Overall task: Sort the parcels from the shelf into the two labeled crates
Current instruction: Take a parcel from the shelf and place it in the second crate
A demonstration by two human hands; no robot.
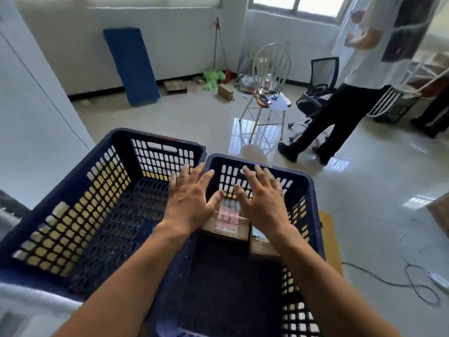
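Observation:
Two dark blue slotted crates stand side by side on the floor below me. The left crate (73, 190) holds nothing that I can see. In the right crate (308, 190) lies a brown cardboard parcel with a pink label (228, 216), and a second parcel (261, 246) sits just to its right. My left hand (188, 200) and my right hand (263, 198) hover palm down over the right crate, fingers spread, either side of the pink-labelled parcel. Neither hand holds anything. The shelf is not in view.
A person in a white shirt and black trousers (352, 98) stands at the right near a white metal chair (269, 93) and a black office chair (318, 83). A blue panel (131, 66) leans on the far wall. Cables (413, 283) run over the floor at the right.

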